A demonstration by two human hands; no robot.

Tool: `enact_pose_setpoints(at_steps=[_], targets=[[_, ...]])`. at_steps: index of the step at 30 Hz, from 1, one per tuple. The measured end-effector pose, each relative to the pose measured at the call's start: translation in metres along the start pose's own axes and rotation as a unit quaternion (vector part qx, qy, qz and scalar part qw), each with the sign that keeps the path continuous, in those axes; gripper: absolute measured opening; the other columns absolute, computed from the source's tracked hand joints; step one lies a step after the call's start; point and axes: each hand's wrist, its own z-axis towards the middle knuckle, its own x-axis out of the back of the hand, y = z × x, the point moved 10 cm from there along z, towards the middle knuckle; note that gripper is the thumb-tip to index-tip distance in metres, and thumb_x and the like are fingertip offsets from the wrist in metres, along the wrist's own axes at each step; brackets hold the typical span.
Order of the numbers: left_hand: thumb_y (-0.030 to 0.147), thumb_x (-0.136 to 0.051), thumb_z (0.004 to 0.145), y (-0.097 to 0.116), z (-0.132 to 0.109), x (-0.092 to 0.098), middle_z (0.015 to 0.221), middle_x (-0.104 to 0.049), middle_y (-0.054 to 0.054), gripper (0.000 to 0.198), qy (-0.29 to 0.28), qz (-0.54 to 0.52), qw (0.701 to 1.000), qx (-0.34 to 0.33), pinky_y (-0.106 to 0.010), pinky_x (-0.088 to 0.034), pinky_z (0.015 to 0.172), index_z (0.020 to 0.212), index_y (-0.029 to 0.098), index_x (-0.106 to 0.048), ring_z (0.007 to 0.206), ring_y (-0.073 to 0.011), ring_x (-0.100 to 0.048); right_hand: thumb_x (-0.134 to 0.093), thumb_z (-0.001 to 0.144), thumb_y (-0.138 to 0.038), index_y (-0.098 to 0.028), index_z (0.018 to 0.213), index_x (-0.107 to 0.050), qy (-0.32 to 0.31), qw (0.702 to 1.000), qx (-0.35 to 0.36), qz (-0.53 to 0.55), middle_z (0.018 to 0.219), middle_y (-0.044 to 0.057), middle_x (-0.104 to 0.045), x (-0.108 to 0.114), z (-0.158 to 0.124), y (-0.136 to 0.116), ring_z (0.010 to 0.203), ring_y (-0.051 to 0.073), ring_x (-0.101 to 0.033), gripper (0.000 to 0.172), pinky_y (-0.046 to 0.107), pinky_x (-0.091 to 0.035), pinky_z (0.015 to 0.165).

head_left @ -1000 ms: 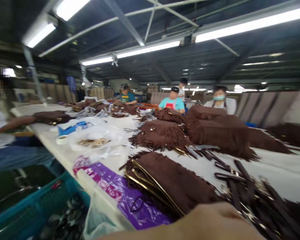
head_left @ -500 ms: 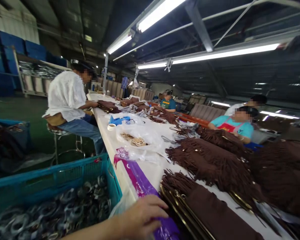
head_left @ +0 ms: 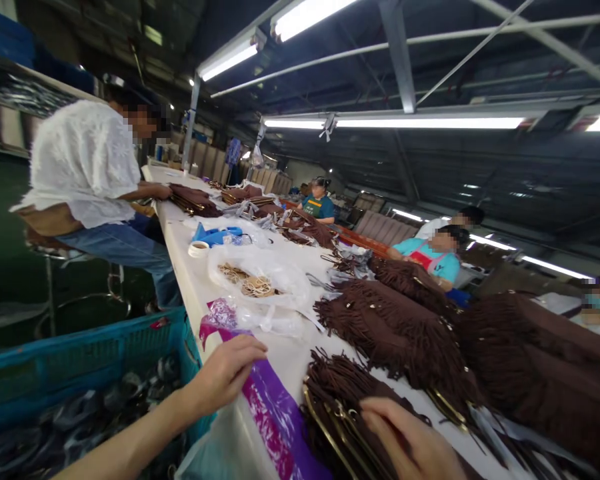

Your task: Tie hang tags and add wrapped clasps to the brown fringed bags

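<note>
My left hand (head_left: 233,373) is above the table's near edge, beside a strip of purple plastic film (head_left: 267,390). Its fingers are loosely bent, and nothing shows in them. At the lower right, my right hand (head_left: 415,437) lies over a stack of dark brown fringed fabric pieces (head_left: 347,377) with gold-coloured metal edging. Its thumb and fingers are drawn together at the top piece; the palm hides part of the stack. More brown fringed pieces (head_left: 385,320) lie beyond.
A teal crate (head_left: 105,357) of dark rings stands left of the white table (head_left: 180,260). On the table lie a clear bag of tan bands (head_left: 255,283), a tape roll (head_left: 199,249) and a blue tool (head_left: 217,235). A person in white (head_left: 83,153) sits at left; others work across.
My left hand has moved up and left, away from the stack's near side. My right hand has come into view over the brown stack. The view has swung to the right.
</note>
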Motion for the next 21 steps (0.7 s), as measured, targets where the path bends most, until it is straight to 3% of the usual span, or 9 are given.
enact_pose_setpoints(at_steps=[3, 6, 8, 13, 21], targets=[[0.009, -0.042, 0.088, -0.015, 0.049, -0.05, 0.132, -0.058, -0.014, 0.04, -0.064, 0.072, 0.995, 0.005, -0.039, -0.041, 0.107, 0.126, 0.013, -0.056, 0.125, -0.0226, -0.052, -0.04, 0.093, -0.024, -0.024, 0.097, -0.067, -0.106, 0.993, -0.013, -0.043, 0.09, 0.001, -0.073, -0.055, 0.062, -0.003, 0.085, 0.02, -0.067, 0.027, 0.028, -0.051, 0.079], [0.019, -0.051, 0.086, -0.054, 0.074, -0.1, 0.148, -0.042, -0.019, 0.055, -0.155, 0.176, 0.97, 0.071, -0.045, -0.028, 0.115, 0.139, 0.006, -0.043, 0.138, -0.0302, -0.036, -0.044, 0.087, -0.012, -0.02, 0.092, -0.067, -0.117, 0.988, -0.037, -0.094, 0.084, 0.003, -0.072, -0.097, 0.11, 0.005, 0.082, 0.019, -0.067, 0.024, 0.025, -0.046, 0.075], [0.026, -0.052, 0.088, -0.078, 0.076, -0.119, 0.148, -0.04, -0.022, 0.057, -0.189, 0.208, 0.953, 0.11, -0.049, -0.026, 0.114, 0.14, 0.004, -0.042, 0.138, -0.0334, -0.034, -0.049, 0.085, -0.01, -0.019, 0.09, -0.067, -0.111, 0.985, -0.049, -0.125, 0.085, 0.004, -0.072, -0.117, 0.127, 0.014, 0.087, 0.02, -0.066, 0.021, 0.024, -0.044, 0.076], [0.033, -0.043, 0.094, -0.103, 0.063, -0.136, 0.147, -0.041, -0.022, 0.055, -0.205, 0.208, 0.948, 0.129, -0.047, -0.027, 0.113, 0.14, 0.003, -0.041, 0.137, -0.032, -0.038, -0.053, 0.091, -0.015, -0.018, 0.086, -0.067, -0.121, 0.974, -0.051, -0.186, 0.089, 0.005, -0.071, -0.141, 0.133, 0.029, 0.09, 0.02, -0.064, 0.016, 0.024, -0.04, 0.075], [0.036, -0.039, 0.096, -0.107, 0.06, -0.142, 0.149, -0.037, -0.023, 0.056, -0.209, 0.218, 0.946, 0.118, -0.047, -0.024, 0.114, 0.142, 0.003, -0.039, 0.139, -0.0322, -0.034, -0.059, 0.09, -0.018, -0.02, 0.085, -0.07, -0.166, 0.95, -0.026, -0.264, 0.09, 0.007, -0.073, -0.128, 0.136, 0.028, 0.084, 0.024, -0.068, 0.012, 0.027, -0.039, 0.063]])
